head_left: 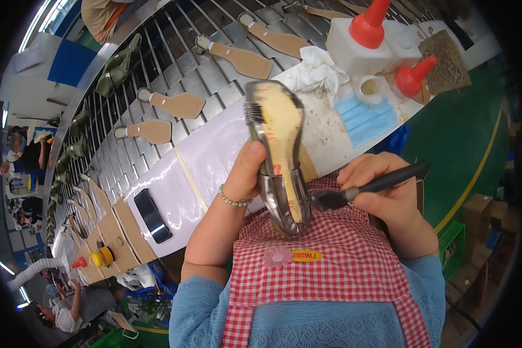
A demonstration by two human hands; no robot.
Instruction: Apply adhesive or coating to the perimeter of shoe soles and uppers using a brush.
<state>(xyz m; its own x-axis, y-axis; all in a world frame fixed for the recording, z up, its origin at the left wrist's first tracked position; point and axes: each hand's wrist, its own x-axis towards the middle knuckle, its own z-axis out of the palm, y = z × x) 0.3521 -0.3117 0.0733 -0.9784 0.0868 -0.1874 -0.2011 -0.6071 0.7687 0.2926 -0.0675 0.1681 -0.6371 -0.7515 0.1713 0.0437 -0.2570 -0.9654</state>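
Between my left hand [246,175] and the black phone [152,216] I have room to pass over the white sheet [214,148]. The shoe [281,122] bars a straight crossing to my right hand [383,191]; ahead on my right, the crumpled white rag [317,72], small cup [369,88] and red-topped white bottle [354,46] stand in the way.

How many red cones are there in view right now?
3. One large atop the white bottle, one above and right of the blue mask, and one small at lower left, beyond the phone. Others may be hidden.
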